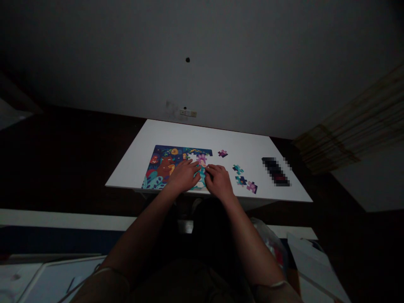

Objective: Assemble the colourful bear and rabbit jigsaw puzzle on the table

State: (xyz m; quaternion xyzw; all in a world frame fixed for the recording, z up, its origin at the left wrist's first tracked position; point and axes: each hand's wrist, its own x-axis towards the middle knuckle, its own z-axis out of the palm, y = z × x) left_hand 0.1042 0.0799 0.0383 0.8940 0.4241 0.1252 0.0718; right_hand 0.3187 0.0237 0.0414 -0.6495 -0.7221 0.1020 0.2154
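Note:
A partly assembled jigsaw puzzle (164, 165) with a bear on a dark blue forest picture lies on the white table. My left hand (184, 176) rests flat over its middle, fingers stretched toward a pink puzzle piece (202, 158). From the other side my right hand (219, 181) touches the puzzle's right part, its fingers bent and the thumb a little apart. Between both sets of fingertips show pink and teal pieces, partly covered. A white gap (192, 156) is visible within the picture, just above my left fingers.
Loose pieces lie to the right: a purple piece (222, 153), a teal piece (238, 169), a dark blue piece (241, 181) and a pink piece (251, 187). A pixelated dark object (276, 171) is near the table's (202, 132) right end. Behind stands a wall with a socket (188, 113).

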